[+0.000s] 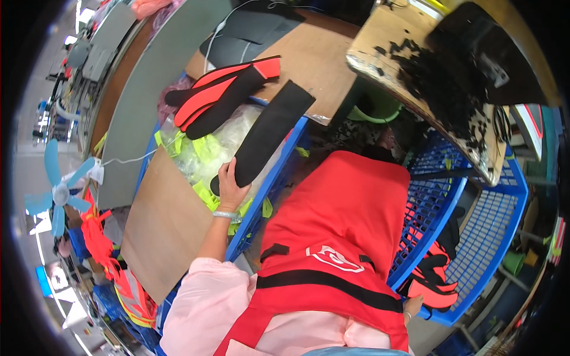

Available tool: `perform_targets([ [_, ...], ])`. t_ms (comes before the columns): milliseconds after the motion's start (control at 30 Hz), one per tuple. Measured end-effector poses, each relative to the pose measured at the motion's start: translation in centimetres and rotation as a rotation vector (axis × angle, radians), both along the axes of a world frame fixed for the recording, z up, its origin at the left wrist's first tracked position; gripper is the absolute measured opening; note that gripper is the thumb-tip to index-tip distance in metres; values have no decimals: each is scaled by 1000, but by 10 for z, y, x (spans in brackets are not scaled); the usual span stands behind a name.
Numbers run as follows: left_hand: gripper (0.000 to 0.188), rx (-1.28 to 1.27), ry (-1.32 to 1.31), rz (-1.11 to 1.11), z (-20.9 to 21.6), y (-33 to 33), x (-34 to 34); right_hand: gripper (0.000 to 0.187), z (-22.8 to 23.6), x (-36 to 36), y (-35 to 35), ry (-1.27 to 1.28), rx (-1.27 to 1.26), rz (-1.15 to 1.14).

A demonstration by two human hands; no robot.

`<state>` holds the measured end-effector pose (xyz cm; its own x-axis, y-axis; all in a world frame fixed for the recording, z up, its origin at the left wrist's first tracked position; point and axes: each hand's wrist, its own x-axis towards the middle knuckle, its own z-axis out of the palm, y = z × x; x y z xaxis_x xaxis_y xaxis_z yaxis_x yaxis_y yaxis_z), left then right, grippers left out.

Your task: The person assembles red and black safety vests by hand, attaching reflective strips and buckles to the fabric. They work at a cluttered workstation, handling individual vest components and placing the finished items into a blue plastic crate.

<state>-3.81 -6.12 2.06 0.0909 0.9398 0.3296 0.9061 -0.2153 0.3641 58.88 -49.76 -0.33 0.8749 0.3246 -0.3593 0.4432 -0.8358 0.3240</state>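
Note:
In my left hand (pixel 233 188) is a long black fabric piece (pixel 270 136), flat and rounded at its near end. The thumb lies on top and the other fingers are hidden beneath it. The piece slants up and to the right over a blue crate (pixel 252 204) of clear plastic and neon yellow scraps. Beyond it, several red and black padded fabric pieces (pixel 222 95) lie stacked at the crate's far end. Low on my right side, my right hand (pixel 414 305) is beside red and black pieces (pixel 432 288) in a blue basket (pixel 481 249). Its fingers are too hidden to read.
A red apron (pixel 344 207) covers my lap. At the upper right, black scraps (pixel 439 83) litter a worn wooden table (pixel 374 50). A green bin (pixel 377 107) stands below it. Brown board (pixel 169 225) lies at left, near a blue fan (pixel 59 193).

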Motion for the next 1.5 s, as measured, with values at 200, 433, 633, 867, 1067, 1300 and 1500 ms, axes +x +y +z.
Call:
perform_targets([
  [200,95,-325,215,-122,-30,32,-54,67,8,7,4,153,-121,-70],
  [433,107,-120,214,242,-10,244,-41,60,33,31,0,225,-232,-46],
  [633,103,-420,339,204,6,304,-19,47,57,16,20,119,-203,-63],
  [867,68,-310,130,-84,2,251,-55,33,90,35,47,-36,-95,-49],
  [1067,54,-307,94,-150,75,160,-18,32,82,60,106,-270,161,325],
  [1300,29,-229,-521,32,201,78,-21,30,104,-1,262,0,624,686],
  [1500,30,-74,-567,-38,297,24,1,50,150,-161,380,633,990,835],
])
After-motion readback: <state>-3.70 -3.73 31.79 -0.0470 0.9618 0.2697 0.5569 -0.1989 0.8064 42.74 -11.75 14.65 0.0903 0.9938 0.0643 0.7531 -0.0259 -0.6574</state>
